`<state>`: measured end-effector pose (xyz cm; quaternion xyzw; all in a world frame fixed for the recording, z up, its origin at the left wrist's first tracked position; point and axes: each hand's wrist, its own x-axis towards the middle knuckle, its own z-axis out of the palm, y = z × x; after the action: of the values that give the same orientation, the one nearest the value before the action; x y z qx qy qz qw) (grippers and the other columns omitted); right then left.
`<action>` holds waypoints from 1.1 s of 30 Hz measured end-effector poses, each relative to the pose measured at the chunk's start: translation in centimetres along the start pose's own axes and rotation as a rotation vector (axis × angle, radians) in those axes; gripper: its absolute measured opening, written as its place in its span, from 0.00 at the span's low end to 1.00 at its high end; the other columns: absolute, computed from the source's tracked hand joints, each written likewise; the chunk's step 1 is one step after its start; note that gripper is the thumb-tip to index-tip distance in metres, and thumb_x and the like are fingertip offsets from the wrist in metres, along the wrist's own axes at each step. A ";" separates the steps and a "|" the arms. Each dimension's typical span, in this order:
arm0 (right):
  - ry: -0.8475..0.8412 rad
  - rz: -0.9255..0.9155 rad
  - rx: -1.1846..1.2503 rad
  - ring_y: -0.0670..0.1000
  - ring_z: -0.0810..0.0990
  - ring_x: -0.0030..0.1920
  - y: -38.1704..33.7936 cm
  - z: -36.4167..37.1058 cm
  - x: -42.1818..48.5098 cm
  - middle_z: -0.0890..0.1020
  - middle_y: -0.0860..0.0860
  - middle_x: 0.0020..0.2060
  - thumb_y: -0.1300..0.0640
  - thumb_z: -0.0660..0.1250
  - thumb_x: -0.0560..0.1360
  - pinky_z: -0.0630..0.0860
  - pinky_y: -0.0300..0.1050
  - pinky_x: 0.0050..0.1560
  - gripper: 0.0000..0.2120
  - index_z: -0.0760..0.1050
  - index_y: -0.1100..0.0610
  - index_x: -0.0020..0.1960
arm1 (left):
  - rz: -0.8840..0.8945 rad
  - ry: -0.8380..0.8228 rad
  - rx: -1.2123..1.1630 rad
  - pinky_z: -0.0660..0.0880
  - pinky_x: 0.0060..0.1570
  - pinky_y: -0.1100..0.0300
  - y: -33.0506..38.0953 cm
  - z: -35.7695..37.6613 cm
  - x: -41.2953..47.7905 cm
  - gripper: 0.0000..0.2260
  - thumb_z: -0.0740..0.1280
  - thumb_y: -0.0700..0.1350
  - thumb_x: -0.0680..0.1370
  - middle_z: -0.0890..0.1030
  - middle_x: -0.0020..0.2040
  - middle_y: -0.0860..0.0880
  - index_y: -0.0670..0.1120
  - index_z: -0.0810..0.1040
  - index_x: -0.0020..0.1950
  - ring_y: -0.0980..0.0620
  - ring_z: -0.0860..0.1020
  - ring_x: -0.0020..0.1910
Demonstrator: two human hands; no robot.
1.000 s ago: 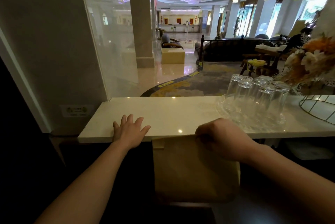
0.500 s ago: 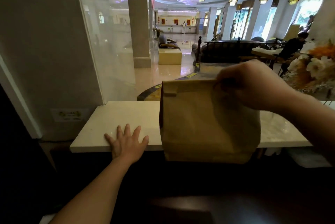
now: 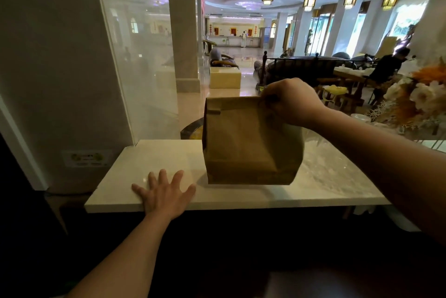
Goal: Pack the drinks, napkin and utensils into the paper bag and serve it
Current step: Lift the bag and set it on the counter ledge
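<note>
A brown paper bag (image 3: 248, 145) with its top folded over stands upright on the pale stone counter (image 3: 154, 160), its base at the counter's middle. My right hand (image 3: 289, 102) grips the folded top at the bag's right corner. Just left of the bag, my left hand (image 3: 164, 191) lies flat on the counter's near edge, fingers spread, holding nothing. The bag's contents are hidden.
A glass panel (image 3: 135, 56) rises from the counter's left end. A flower arrangement (image 3: 415, 99) stands at the far right, with glassware mostly hidden behind my right arm. Beyond the counter lies a hotel lobby with pillars, tables and seated people.
My right hand has lifted the bag from below the counter edge up onto the counter top. My left hand has stayed flat on the near edge.
</note>
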<state>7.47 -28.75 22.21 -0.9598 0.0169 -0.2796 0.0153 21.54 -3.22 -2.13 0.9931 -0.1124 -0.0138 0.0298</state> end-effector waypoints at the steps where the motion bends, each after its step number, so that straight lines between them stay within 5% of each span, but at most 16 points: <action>1: -0.005 0.004 0.003 0.53 0.82 0.47 0.2 0.5 0.5 0.85 0.51 0.50 0.61 0.66 0.77 0.79 0.48 0.45 0.11 0.82 0.51 0.56 | -0.013 -0.011 0.003 0.42 0.63 0.23 0.1 0.0 0.1 0.37 0.40 0.78 0.67 0.55 0.78 0.46 0.67 0.52 0.74 0.37 0.50 0.76; 7: -0.075 0.018 0.089 0.51 0.80 0.49 1.4 2.7 2.3 0.85 0.52 0.52 0.60 0.67 0.77 0.74 0.45 0.49 0.11 0.82 0.53 0.57 | -0.022 -0.082 0.002 0.37 0.62 0.23 0.2 -0.3 0.1 0.37 0.38 0.77 0.66 0.47 0.80 0.47 0.68 0.46 0.75 0.37 0.43 0.77; 20: -0.168 0.043 0.138 0.50 0.78 0.47 2.7 5.3 3.0 0.83 0.54 0.51 0.57 0.66 0.78 0.73 0.45 0.49 0.10 0.80 0.56 0.58 | -0.024 -0.139 0.030 0.39 0.65 0.24 0.4 -0.8 0.1 0.37 0.39 0.78 0.68 0.45 0.81 0.48 0.67 0.44 0.75 0.37 0.43 0.77; 24: -0.154 0.009 0.072 0.51 0.77 0.47 2.4 5.6 3.0 0.83 0.54 0.53 0.57 0.65 0.79 0.69 0.43 0.48 0.11 0.78 0.54 0.60 | -0.014 -0.133 0.028 0.39 0.64 0.24 0.2 -0.8 0.1 0.37 0.38 0.78 0.67 0.45 0.81 0.48 0.68 0.44 0.75 0.37 0.43 0.77; 33: -0.025 -0.041 0.096 0.53 0.77 0.59 2.1 5.3 1.7 0.78 0.52 0.62 0.55 0.70 0.75 0.76 0.50 0.57 0.21 0.72 0.49 0.68 | 0.009 -0.211 0.023 0.40 0.64 0.24 0.1 -1.6 0.0 0.37 0.40 0.78 0.68 0.43 0.81 0.47 0.67 0.42 0.75 0.36 0.40 0.77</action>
<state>11.65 -30.85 18.56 -0.9615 -0.0166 -0.2685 0.0558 21.62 -3.22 -0.49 0.9859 -0.1196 -0.1167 0.0064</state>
